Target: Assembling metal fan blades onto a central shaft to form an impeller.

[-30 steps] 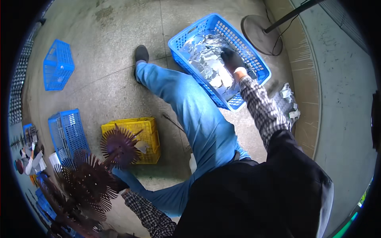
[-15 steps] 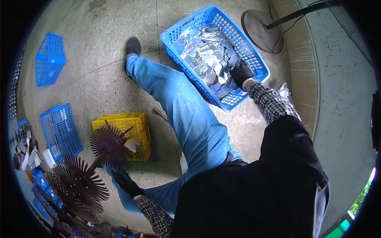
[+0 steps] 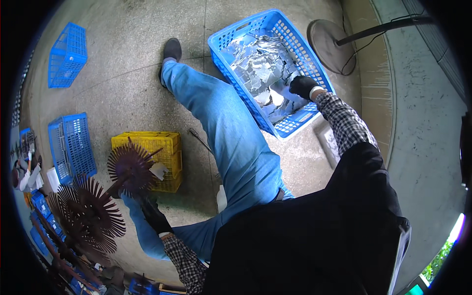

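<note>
**Two arms spread wide, one to each side!**

And the right hand (image 3: 303, 87) is in among the silvery flat pieces (image 3: 260, 69), fingers curled; whether one is pinched there, no telling. Low on the near left, the left hand (image 3: 156, 217) points toward the far fringed disc (image 3: 132, 167), its fingers too dark to show a grip. The pieces lie heaped in the blue perforated crate (image 3: 298, 124), far right, its high walls presumably there to contain them. The near fringed disc (image 3: 88, 214) stands left, perhaps placed for that arm's reach, with a yellow crate (image 3: 169, 157) behind.
</note>
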Demonstrator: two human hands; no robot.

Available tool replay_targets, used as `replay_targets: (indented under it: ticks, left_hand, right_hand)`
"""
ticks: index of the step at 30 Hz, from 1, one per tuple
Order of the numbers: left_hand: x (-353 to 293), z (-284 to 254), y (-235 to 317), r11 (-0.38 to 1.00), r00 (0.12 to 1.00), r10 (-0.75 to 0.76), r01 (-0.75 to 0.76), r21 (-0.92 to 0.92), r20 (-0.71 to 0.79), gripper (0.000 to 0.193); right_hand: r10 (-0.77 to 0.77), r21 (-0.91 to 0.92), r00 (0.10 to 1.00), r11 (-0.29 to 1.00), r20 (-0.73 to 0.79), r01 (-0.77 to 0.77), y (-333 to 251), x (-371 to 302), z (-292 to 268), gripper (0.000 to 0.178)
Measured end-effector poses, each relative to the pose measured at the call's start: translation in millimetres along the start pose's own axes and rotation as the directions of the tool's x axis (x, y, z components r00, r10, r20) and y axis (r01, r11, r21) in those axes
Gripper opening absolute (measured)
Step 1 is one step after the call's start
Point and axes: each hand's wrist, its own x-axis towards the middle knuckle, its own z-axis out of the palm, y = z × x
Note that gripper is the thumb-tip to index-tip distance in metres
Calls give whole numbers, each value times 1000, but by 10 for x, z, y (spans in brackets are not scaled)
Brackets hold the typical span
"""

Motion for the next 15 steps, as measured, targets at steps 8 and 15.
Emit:
replay_targets:
  ticks: [8, 15]
  left_hand:
    - [38, 9, 312, 986, 990, -15, 39, -163, 142, 37]
    - [24, -48, 1038, 869, 988, -65, 126, -478, 142, 36]
  right_hand:
    - [99, 240, 987, 968, -128, -66, -56, -161, -2, 17]
    - [548, 964, 801, -36, 241, -265, -446, -448, -331, 17]
